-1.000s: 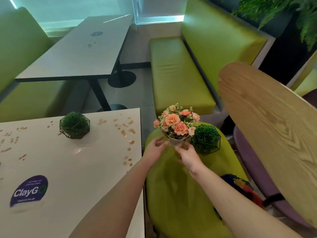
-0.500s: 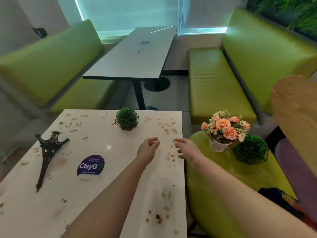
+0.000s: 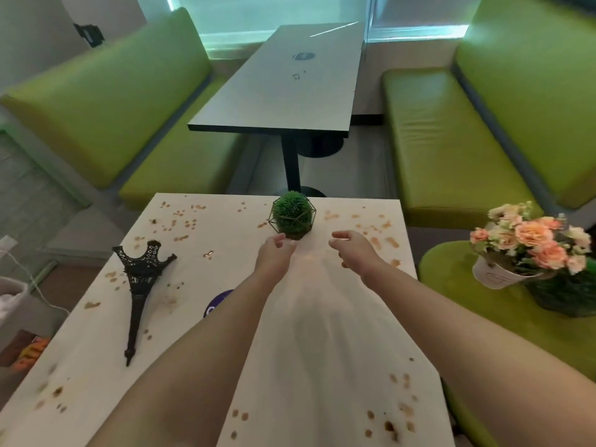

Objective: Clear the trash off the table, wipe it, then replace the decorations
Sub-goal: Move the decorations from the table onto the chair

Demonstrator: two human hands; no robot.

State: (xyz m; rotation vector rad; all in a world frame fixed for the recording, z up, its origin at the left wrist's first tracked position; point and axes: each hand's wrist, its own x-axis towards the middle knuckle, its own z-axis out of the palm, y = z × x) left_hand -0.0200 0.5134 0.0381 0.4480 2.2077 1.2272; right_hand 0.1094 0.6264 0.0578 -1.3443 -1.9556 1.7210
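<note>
Since half a second ago, reached forward from table centre toward the green ball plant [image 3: 293, 214] at 12 o'clock on the stained white table [image 3: 322, 317]. Left hand [image 3: 274, 253] just below its base, touching or not impossible to tell; right hand [image 3: 353, 250] apart at 2 o'clock; both loosely curled, holding nothing. Tower model [image 3: 138, 285] lying at 9 o'clock. Flower pot [image 3: 522, 246] on the green stool [image 3: 483, 317] at 3 o'clock, second plant behind it mostly hidden. Purple sticker [image 3: 219, 301] largely covered by the left forearm.

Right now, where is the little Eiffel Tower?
The Eiffel Tower lies flat on the left of the stained white table, left of the left hand and the green ball plant.
</note>
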